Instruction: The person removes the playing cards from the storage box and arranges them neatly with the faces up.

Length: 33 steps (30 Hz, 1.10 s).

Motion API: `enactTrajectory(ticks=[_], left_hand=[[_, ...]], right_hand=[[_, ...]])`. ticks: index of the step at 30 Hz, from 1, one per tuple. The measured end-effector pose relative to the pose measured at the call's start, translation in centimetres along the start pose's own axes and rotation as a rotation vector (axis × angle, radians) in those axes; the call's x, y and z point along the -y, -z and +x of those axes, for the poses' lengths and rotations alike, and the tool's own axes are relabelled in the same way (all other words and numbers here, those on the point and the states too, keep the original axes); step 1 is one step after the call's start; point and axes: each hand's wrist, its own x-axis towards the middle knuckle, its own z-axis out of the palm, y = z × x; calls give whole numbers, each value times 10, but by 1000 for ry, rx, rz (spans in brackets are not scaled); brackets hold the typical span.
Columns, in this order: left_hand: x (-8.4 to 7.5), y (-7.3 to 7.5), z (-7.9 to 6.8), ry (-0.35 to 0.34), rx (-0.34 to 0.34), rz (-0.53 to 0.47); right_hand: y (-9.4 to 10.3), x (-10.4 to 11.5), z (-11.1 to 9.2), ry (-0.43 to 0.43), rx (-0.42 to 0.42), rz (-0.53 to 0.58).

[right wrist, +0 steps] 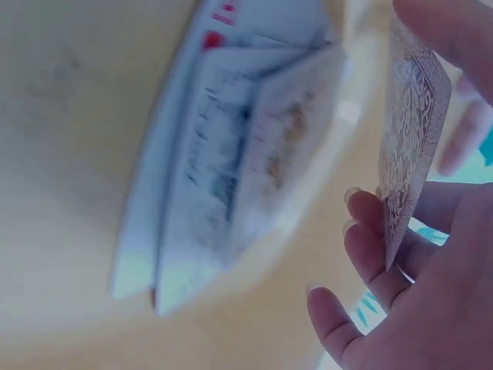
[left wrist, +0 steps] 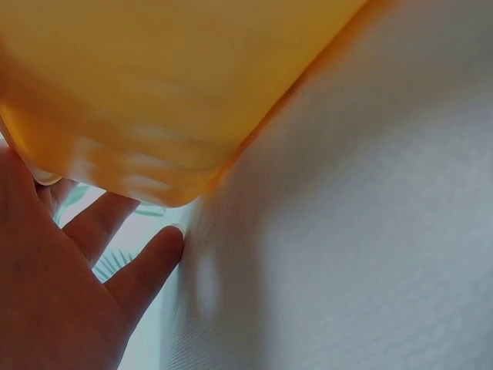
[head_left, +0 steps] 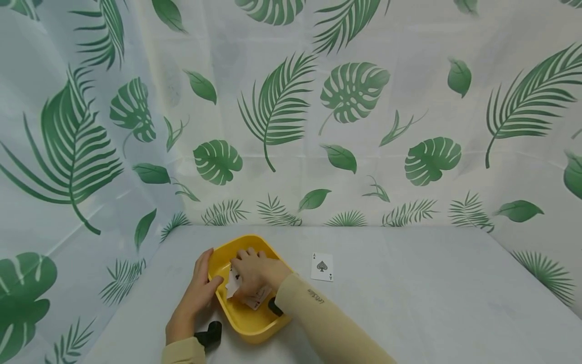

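A yellow tray (head_left: 245, 321) stands on the table, holding several loose playing cards (right wrist: 204, 177), seen blurred in the right wrist view. My left hand (head_left: 196, 296) grips the tray's left side, thumb over the rim and fingers along the outer wall (left wrist: 154, 100). Inside the tray is my right hand (head_left: 252, 270), pinching a playing card (right wrist: 412, 131) between thumb and fingers. That card's patterned back faces the right wrist camera. In the head view, the right hand covers part of the cards below it.
To the right of the tray an ace of spades (head_left: 322, 267) lies face up on the white table (head_left: 409, 303). Leaf-patterned sheets (head_left: 291, 177) stand behind and at both sides. A black wrist device (head_left: 210, 334) sits by the left wrist.
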Motion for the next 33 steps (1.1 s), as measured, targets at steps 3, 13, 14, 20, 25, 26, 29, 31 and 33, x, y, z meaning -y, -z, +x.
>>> enactTrajectory(ticks=[3,13,14,20,25,26,29,31,33], left_hand=[[0,0,0,-4,5,-3],[1,-2,0,10,-7,0],[1,-2,0,11,-7,2],[0,-1,0,30,-7,9],[-2,0,-1,33,-14,7],[-2,-1,-1,34,-14,4],[-2,-1,-1,43,-11,1],[-2,-2,-1,44,-13,-3],[-1,-2,-1,43,-14,-7]], right_hand=[[9,-2,-3,28,-26,26],[30,-29,-28,51,-136,145],[33,-32,-32,55,-148,152],[45,-53,-55,70,-214,183],[43,-73,-73,61,-241,224],[42,-77,-76,57,-244,228],[37,-89,-85,48,-252,250],[34,-97,-90,37,-256,257],[31,-107,-96,26,-260,268]])
